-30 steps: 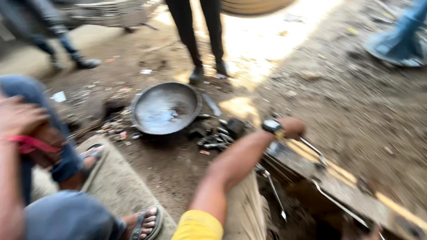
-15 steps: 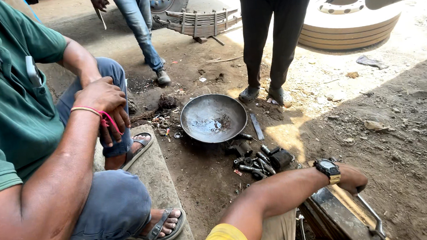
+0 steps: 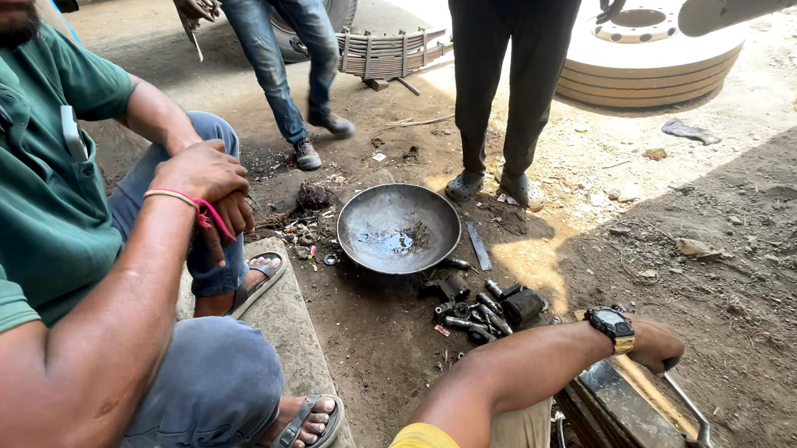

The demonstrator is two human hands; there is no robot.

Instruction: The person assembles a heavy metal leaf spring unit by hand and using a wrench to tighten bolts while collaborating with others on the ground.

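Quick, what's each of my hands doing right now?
Left hand: not in view.
Right hand: curled closed over the thin bent metal rod beside the long rusty metal bar.

A round pan [image 3: 398, 227] sits on the ground in the middle. A pile of bolts [image 3: 482, 309] lies just in front of it, to the right. The right hand [image 3: 657, 344] rests on a metal bar [image 3: 633, 405] at the bottom right. 2 people stand behind the pan. A big wheel [image 3: 651, 56] lies behind them on the right.

A small dark wristwatch screen [image 3: 607, 316], square-faced with a gold-toned case, sits near right; no packages, labels or signs.
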